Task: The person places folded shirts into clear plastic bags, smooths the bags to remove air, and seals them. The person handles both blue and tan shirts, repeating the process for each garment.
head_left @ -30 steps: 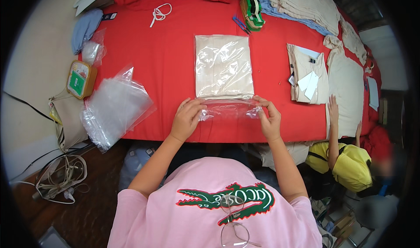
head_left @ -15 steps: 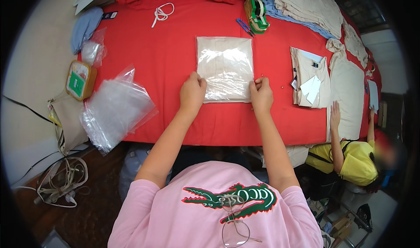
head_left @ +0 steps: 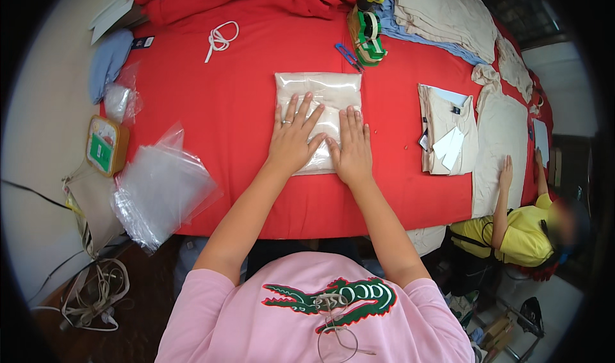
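A folded beige garment in a clear plastic bag (head_left: pixel 318 82) lies flat on the red cloth (head_left: pixel 243 107) in front of me. My left hand (head_left: pixel 294 134) rests on its left half, fingers spread. Flat on the right half lies my right hand (head_left: pixel 350 146), its fingers stretched out. Both palms hide much of the package's middle and lower part. To the right is another folded beige garment (head_left: pixel 462 132) with white tags on it, outside any bag. A stack of clear plastic bags (head_left: pixel 160 187) lies to the left.
Beyond the package stand a green tape dispenser (head_left: pixel 368 39) and blue thread snips (head_left: pixel 348 57). A white cord (head_left: pixel 220 41) lies far left, a yellow-rimmed tub (head_left: pixel 106 146) at the left edge. Beige garments (head_left: pixel 442 20) are piled far right. A co-worker in yellow (head_left: pixel 525 238) touches cloth there.
My hands have left the package's lower side edges and now lie flat upon its top. The view has shifted slightly; the co-worker's hand stays on the beige cloth.
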The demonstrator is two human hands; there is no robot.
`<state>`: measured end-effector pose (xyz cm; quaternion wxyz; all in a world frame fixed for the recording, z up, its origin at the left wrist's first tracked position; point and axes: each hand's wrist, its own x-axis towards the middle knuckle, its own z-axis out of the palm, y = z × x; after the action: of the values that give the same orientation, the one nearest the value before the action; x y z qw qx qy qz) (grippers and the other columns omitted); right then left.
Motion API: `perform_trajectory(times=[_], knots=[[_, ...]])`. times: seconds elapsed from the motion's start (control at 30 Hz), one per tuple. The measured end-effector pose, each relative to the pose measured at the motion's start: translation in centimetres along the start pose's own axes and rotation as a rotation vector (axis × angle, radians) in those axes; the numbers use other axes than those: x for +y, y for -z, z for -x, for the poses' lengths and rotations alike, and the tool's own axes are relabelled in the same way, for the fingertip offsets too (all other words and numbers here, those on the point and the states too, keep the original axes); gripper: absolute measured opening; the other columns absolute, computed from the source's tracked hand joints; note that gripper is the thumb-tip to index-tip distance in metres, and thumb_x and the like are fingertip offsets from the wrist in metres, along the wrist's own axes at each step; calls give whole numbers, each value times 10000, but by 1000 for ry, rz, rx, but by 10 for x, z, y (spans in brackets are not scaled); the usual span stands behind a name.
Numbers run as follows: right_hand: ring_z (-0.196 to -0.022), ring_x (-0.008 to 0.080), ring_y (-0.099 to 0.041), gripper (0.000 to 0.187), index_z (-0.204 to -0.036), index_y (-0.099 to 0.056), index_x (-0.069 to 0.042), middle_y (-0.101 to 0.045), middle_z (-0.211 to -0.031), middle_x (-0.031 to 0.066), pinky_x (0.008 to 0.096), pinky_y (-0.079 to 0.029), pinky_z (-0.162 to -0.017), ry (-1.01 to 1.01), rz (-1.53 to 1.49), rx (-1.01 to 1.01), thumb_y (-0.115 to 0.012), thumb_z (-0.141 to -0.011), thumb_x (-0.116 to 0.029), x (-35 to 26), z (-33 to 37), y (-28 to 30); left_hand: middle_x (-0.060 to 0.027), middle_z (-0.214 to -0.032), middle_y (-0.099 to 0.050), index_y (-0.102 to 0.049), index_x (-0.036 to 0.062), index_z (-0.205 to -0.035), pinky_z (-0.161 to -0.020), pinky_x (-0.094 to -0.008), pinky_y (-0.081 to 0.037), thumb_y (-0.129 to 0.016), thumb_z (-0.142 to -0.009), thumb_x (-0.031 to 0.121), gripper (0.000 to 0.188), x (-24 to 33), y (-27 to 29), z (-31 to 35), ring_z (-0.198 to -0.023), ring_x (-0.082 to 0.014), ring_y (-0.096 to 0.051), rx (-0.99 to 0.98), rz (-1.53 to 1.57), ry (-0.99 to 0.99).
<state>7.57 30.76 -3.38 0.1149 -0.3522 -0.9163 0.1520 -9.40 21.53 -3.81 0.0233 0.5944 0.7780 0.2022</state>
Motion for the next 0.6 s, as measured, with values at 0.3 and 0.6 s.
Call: perform_trajectory(times=[0.3, 0.6], knots=[[-1644, 343, -191, 791, -1700, -226, -44, -179, -1781, 183, 583, -178, -1310, -3, 74, -40, -522, -1083, -439, -2, 1, -5, -79, -1797, -182, -364, 247, -1683, -1318, -603, -87, -576, -1050, 494, 712, 3, 3, 1, -1658, -331, -126, -57, -72, 6], [-1313, 378, -537, 665, -1512, -467, -17, -505, -1432, 262, 514, -445, -1096, -443, -332, 229, -758, -923, -123, 1, 36, 27, -170, -1782, -185, -345, 135, -1679, -1313, -614, -101, -723, -963, 395, 851, 25, 34, 24, -1640, -399, -161, -168, 130, 57]])
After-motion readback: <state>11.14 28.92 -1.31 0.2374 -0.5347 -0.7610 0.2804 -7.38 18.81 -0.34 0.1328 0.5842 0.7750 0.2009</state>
